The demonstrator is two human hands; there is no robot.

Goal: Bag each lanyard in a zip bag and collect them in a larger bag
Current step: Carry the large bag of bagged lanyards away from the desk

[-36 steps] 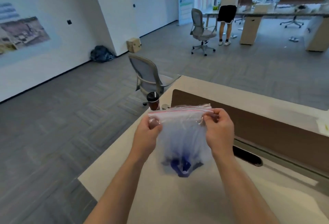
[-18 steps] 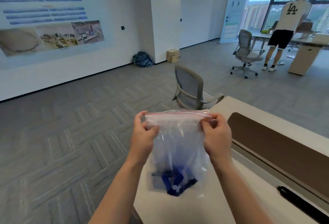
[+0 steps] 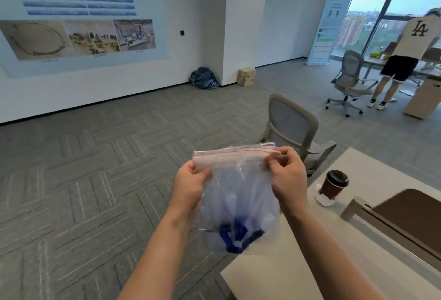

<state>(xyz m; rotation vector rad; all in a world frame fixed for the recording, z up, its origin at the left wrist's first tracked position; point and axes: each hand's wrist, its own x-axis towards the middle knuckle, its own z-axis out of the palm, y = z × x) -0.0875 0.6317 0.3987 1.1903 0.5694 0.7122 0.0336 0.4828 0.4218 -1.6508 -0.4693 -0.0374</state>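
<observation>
- The left hand is being closed on the left end of the seal strip, thumb and fingers clamped on the plastic, so that this corner is being anchored.
- The right hand is being pinched on the right end of the same strip, with its fingertips pressed together on it. The strip is thus being stretched taut, probably so that the closure can be run shut along its length. Whether it is already sealed cannot be told.
- The clear plastic zip bag, red-lined along its mouth, is being held in the air beside the table corner and left hanging, so that its load is being settled downward.
- The blue lanyard is being carried at the bottom of that bag, seemingly among smaller clear bags whose number cannot be told.
- The white table is being kept just beside the bag, ready for setting it down.
- A dark, black-lidded paper cup is being left well apart from the hands.
- A grey mesh office chair is standing beyond.
</observation>
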